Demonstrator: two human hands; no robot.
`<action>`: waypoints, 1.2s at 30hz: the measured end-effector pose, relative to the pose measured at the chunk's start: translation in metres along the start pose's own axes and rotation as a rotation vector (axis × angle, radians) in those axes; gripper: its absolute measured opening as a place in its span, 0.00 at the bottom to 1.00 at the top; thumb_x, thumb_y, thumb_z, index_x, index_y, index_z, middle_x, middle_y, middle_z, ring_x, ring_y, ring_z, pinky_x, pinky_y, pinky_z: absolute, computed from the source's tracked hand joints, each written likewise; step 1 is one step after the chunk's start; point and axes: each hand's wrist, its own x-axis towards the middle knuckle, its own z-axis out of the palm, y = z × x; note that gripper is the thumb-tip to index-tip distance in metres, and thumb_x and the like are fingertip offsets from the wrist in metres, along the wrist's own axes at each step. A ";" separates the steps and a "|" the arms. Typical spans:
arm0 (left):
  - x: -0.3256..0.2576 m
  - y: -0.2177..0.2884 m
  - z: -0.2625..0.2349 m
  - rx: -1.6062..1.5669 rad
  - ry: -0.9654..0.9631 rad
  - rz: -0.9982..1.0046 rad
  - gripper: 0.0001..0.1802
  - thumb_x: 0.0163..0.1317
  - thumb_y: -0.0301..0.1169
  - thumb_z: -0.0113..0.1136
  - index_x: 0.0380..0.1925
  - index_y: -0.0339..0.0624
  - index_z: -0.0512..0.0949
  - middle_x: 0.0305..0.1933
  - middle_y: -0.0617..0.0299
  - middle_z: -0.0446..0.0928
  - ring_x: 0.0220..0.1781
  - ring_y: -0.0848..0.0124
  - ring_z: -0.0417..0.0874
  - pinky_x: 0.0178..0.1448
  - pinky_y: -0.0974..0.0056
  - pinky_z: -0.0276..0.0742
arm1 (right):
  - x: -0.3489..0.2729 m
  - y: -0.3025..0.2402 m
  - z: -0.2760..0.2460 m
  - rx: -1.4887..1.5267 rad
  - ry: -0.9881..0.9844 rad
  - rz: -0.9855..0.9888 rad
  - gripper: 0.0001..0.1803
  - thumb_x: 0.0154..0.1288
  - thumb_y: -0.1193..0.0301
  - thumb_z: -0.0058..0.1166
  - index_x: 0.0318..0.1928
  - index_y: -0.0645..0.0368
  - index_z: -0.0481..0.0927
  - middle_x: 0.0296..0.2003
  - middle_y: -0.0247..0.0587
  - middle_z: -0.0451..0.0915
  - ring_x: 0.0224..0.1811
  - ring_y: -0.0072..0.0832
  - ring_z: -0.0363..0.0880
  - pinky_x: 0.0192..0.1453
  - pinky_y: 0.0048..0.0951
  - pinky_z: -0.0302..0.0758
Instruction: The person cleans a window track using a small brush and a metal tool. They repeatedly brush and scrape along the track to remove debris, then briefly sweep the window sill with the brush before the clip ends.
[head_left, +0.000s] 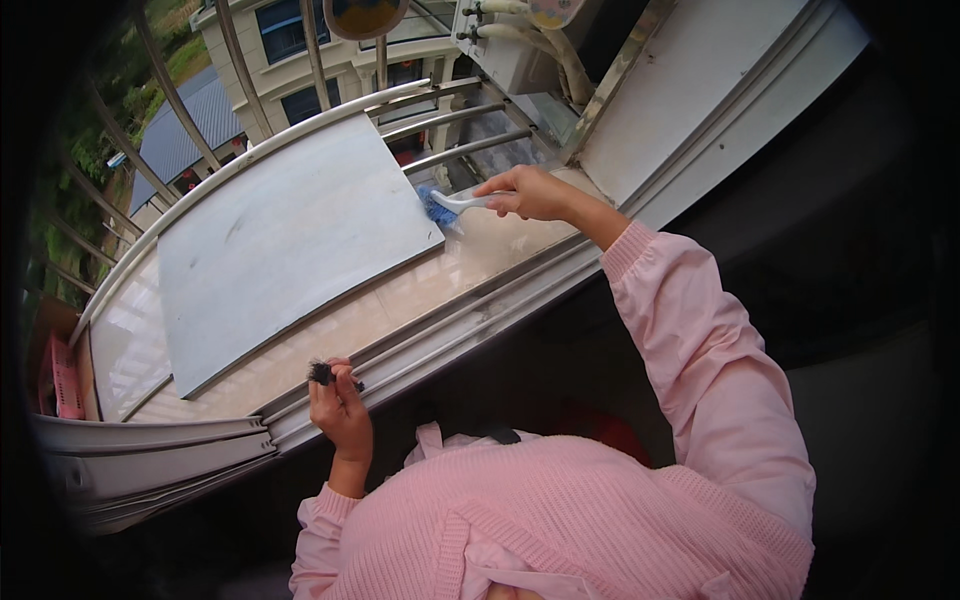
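My right hand [535,194] is closed around the white handle of a scrubbing brush [462,202]. Its blue bristles meet the tiled sill [500,240] close to the right edge of a pale flat board [290,240]. The board lies on the sill and bears a few grey smudges. Lower left, above the window track, my left hand [342,408] pinches a dark, fuzzy clump [320,372]. A bit of the same dark stuff pokes out on the other side of the fingers; its exact kind cannot be made out.
The sliding-window track [430,345] runs along the sill's near side. Metal bars [235,70] fence the far side, with buildings beyond. A pink plastic basket [65,378] stands far left. An outdoor unit with wrapped pipes [520,45] is at the top right.
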 end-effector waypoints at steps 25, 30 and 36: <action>-0.001 -0.001 -0.002 -0.018 -0.014 -0.032 0.09 0.70 0.25 0.49 0.29 0.36 0.74 0.33 0.53 0.77 0.32 0.64 0.77 0.31 0.63 0.72 | -0.059 0.017 -0.073 -0.661 0.113 -0.050 0.13 0.57 0.70 0.62 0.44 0.41 0.86 0.40 0.34 0.84 0.47 0.35 0.79 0.49 0.38 0.75; 0.002 -0.001 0.000 -0.012 0.004 0.036 0.09 0.70 0.25 0.49 0.30 0.36 0.75 0.33 0.54 0.77 0.31 0.65 0.77 0.30 0.64 0.72 | -0.045 0.036 -0.053 -0.662 0.158 -0.042 0.14 0.57 0.71 0.62 0.45 0.43 0.85 0.36 0.35 0.84 0.43 0.36 0.80 0.46 0.38 0.75; 0.002 0.003 -0.003 -0.014 -0.020 0.009 0.09 0.69 0.24 0.48 0.30 0.36 0.75 0.32 0.54 0.77 0.30 0.64 0.76 0.30 0.63 0.72 | -0.027 0.029 -0.062 -0.727 0.474 -0.181 0.15 0.58 0.71 0.60 0.47 0.43 0.85 0.37 0.35 0.83 0.41 0.37 0.80 0.45 0.37 0.76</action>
